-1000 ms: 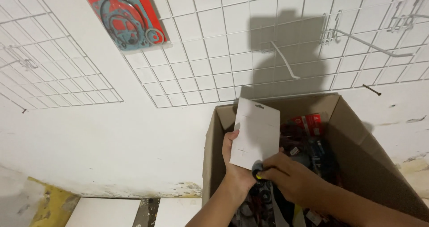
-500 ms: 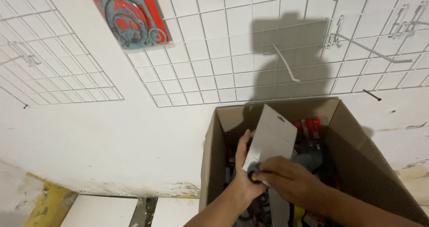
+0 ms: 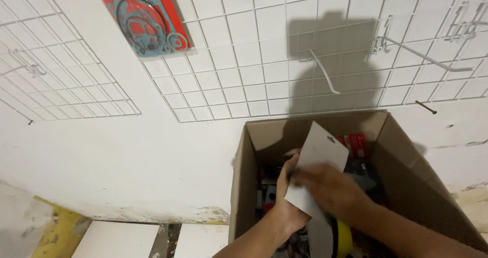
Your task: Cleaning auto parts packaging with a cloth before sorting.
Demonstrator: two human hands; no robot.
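Note:
Both my hands are inside an open cardboard box [image 3: 406,171] against a white wall. They hold a flat white card-backed package [image 3: 320,154] with a hang hole at its top, tilted to the right. My left hand [image 3: 290,199] grips its lower left edge from behind. My right hand [image 3: 328,187], blurred, lies over the card's lower front. Under the hands lie several red and dark packaged parts [image 3: 356,146] and something yellow [image 3: 344,237].
A white wire grid panel [image 3: 284,49] hangs on the wall above the box, with metal hooks [image 3: 325,75] sticking out. A red gasket pack [image 3: 145,19] hangs at upper left. A second grid [image 3: 56,80] is further left. White tiles [image 3: 117,240] lie below.
The white package has tilted and shifted right inside the box. My right hand has slid up over its lower front. The view has drifted slightly.

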